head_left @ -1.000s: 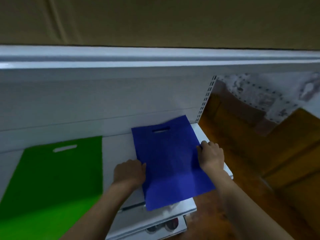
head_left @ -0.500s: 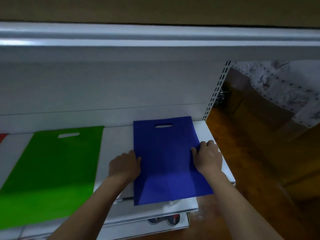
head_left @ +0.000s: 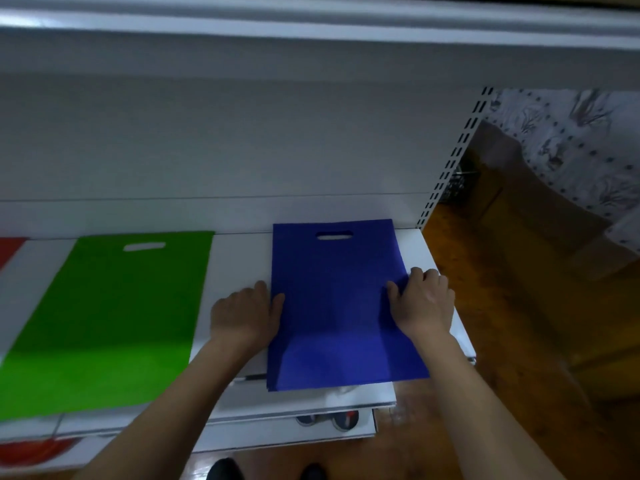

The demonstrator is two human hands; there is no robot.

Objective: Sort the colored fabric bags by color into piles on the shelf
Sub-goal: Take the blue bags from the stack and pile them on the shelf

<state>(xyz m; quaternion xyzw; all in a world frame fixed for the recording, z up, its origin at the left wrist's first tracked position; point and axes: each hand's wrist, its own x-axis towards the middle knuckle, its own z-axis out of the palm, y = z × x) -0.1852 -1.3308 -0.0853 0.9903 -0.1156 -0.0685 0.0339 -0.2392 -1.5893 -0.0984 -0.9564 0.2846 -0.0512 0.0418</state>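
squaring blue bag [head_left: 339, 299] straighter, both hands still gripping

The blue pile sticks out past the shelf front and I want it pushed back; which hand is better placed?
Either could, but the right hand looks better placed: its thumb lies on the blue bag itself, while the left hand only meets its left edge.
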